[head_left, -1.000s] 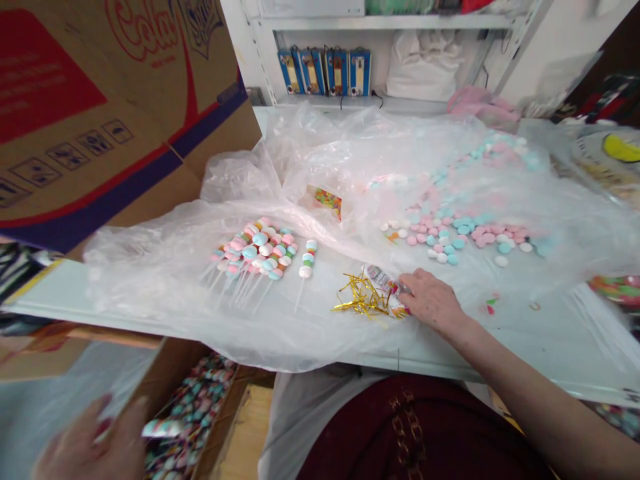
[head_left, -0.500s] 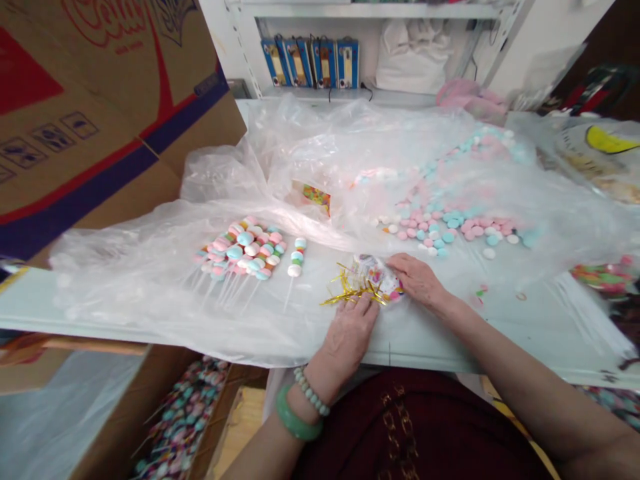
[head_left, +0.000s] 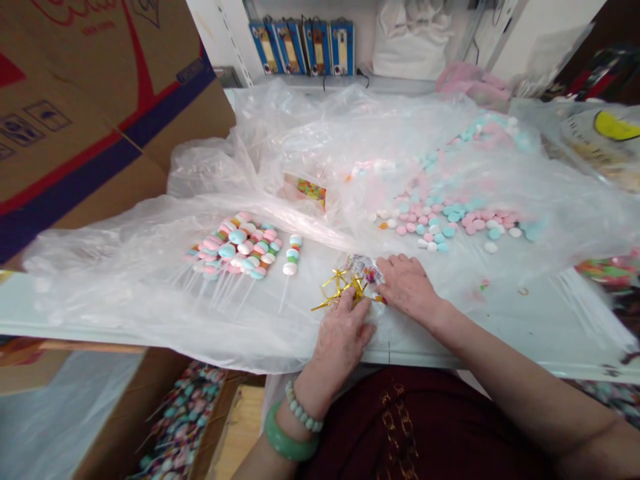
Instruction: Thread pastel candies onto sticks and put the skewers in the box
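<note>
Gold twist ties [head_left: 329, 291], lower centre, are touched by the open left hand [head_left: 341, 331], printed wrappers [head_left: 366, 269] by the right hand [head_left: 409, 288], grip unclear; ties could be scattered by sweeping.

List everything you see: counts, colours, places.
Table: one, pale, foreground
Skewers: many, multicoloured, heaped left
Lone skewer: one, multicoloured, beside heap
Loose sweets: many, pink, blue, white, right
Strips: several, gold, centre
Printed wrapping: count unclear, mostly white, beside strips
Plastic sheeting: count unclear, translucent, across table
Cardboard box: one, brown, left
Packs: four, blue, rear shelf
Bag: one, white, rear shelf
Boxed sweets: many, multicoloured, below table
Bangle: one, green, wrist
Left hand: one, on strips
Right hand: one, by wrapping
</note>
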Demonstrator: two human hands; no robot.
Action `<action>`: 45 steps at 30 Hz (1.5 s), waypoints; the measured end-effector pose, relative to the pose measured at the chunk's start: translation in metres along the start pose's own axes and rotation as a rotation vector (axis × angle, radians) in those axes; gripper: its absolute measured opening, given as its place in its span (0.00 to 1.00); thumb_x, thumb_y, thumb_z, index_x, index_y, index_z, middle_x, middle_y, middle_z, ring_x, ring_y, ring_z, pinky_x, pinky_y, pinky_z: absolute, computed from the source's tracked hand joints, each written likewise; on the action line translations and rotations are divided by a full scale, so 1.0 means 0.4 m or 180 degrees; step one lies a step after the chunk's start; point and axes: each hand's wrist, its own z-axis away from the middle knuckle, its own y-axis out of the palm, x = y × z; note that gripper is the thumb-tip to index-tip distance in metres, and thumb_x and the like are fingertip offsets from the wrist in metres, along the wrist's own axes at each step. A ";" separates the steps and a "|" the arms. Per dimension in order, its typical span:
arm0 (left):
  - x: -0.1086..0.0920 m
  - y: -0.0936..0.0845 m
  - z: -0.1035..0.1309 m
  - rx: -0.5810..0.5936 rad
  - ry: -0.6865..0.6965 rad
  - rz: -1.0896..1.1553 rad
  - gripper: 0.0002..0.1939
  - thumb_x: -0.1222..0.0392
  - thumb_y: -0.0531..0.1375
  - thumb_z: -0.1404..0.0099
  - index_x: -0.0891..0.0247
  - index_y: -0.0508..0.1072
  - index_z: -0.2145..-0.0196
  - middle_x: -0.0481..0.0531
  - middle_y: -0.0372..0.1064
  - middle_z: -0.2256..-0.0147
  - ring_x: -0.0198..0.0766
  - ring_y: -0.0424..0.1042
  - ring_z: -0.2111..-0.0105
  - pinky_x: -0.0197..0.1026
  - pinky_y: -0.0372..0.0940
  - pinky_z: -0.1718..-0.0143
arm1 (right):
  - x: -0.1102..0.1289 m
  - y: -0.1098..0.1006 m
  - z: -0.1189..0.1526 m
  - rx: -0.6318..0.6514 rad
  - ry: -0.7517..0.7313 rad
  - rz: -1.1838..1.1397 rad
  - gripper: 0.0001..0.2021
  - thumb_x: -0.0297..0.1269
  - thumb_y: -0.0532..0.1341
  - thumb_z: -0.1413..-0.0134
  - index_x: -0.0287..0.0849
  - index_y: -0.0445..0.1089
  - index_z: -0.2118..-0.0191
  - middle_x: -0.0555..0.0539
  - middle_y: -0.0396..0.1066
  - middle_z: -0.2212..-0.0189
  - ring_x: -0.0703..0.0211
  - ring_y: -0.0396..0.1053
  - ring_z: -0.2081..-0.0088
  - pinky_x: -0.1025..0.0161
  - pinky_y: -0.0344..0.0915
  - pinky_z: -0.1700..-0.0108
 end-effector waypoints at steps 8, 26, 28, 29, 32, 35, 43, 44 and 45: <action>0.050 0.010 -0.032 -0.0647 -0.0744 0.0996 0.14 0.64 0.54 0.36 0.64 0.71 0.53 0.63 0.64 0.45 0.49 0.62 0.43 0.55 0.59 0.43 | -0.045 0.008 -0.046 0.0523 0.0956 -0.0801 0.12 0.36 0.55 0.50 0.45 0.67 0.58 0.47 0.73 0.68 0.54 0.69 0.66 0.64 0.53 0.70; -0.009 -0.114 -0.005 -0.1084 -0.1578 0.4253 0.15 0.50 0.63 0.44 0.66 0.79 0.66 0.53 0.73 0.71 0.36 0.69 0.71 0.36 0.64 0.71 | 0.098 -0.036 0.016 -0.0214 0.0947 -0.4977 0.10 0.43 0.60 0.53 0.42 0.64 0.76 0.54 0.61 0.81 0.67 0.55 0.81 0.68 0.52 0.78; -0.002 -0.122 -0.001 -0.1110 -0.1743 0.5124 0.17 0.51 0.65 0.46 0.67 0.78 0.64 0.54 0.74 0.68 0.35 0.70 0.70 0.36 0.65 0.70 | 0.159 -0.036 0.009 -0.0040 0.0601 -0.4738 0.09 0.41 0.59 0.52 0.42 0.64 0.75 0.55 0.60 0.81 0.66 0.57 0.79 0.68 0.54 0.76; 0.011 -0.127 0.004 -0.1272 -0.1869 0.5348 0.16 0.53 0.66 0.48 0.67 0.78 0.65 0.54 0.74 0.68 0.35 0.70 0.70 0.36 0.65 0.69 | 0.186 -0.036 0.003 0.0045 0.0449 -0.4518 0.09 0.40 0.58 0.51 0.42 0.64 0.76 0.55 0.60 0.81 0.66 0.58 0.78 0.68 0.55 0.75; 0.076 -0.144 0.037 -0.1987 -0.2348 0.5425 0.12 0.58 0.69 0.53 0.68 0.76 0.72 0.51 0.73 0.73 0.33 0.71 0.72 0.36 0.66 0.67 | 0.247 -0.035 -0.025 0.0359 0.0068 -0.3666 0.12 0.39 0.54 0.45 0.42 0.65 0.75 0.54 0.61 0.81 0.65 0.60 0.77 0.68 0.55 0.73; 0.151 -0.163 0.081 -0.2565 -0.2671 0.5320 0.10 0.61 0.69 0.55 0.68 0.74 0.75 0.50 0.72 0.76 0.32 0.71 0.74 0.36 0.67 0.67 | 0.300 -0.026 -0.065 0.0217 -0.0424 -0.2415 0.12 0.38 0.51 0.39 0.43 0.68 0.70 0.50 0.69 0.74 0.61 0.67 0.70 0.66 0.57 0.67; 0.213 -0.169 0.132 -0.3221 -0.2354 0.5369 0.13 0.61 0.69 0.57 0.66 0.69 0.78 0.43 0.65 0.81 0.26 0.62 0.81 0.30 0.60 0.78 | 0.391 0.018 -0.121 0.0386 -0.0836 -0.0474 0.12 0.36 0.48 0.36 0.41 0.68 0.59 0.41 0.73 0.60 0.55 0.71 0.63 0.63 0.59 0.66; 0.212 -0.168 0.133 -0.3284 -0.2352 0.5357 0.13 0.59 0.69 0.56 0.66 0.67 0.79 0.42 0.64 0.82 0.26 0.61 0.82 0.30 0.59 0.79 | 0.382 0.021 -0.118 0.0323 -0.0746 -0.0475 0.12 0.34 0.48 0.37 0.41 0.68 0.60 0.41 0.73 0.62 0.54 0.71 0.64 0.62 0.58 0.66; 0.211 -0.168 0.134 -0.3335 -0.2361 0.5353 0.14 0.59 0.69 0.56 0.65 0.66 0.80 0.42 0.62 0.83 0.26 0.60 0.83 0.30 0.58 0.79 | 0.367 0.022 -0.116 0.0266 -0.0631 -0.0545 0.11 0.33 0.48 0.38 0.41 0.68 0.60 0.41 0.74 0.64 0.54 0.71 0.64 0.62 0.58 0.66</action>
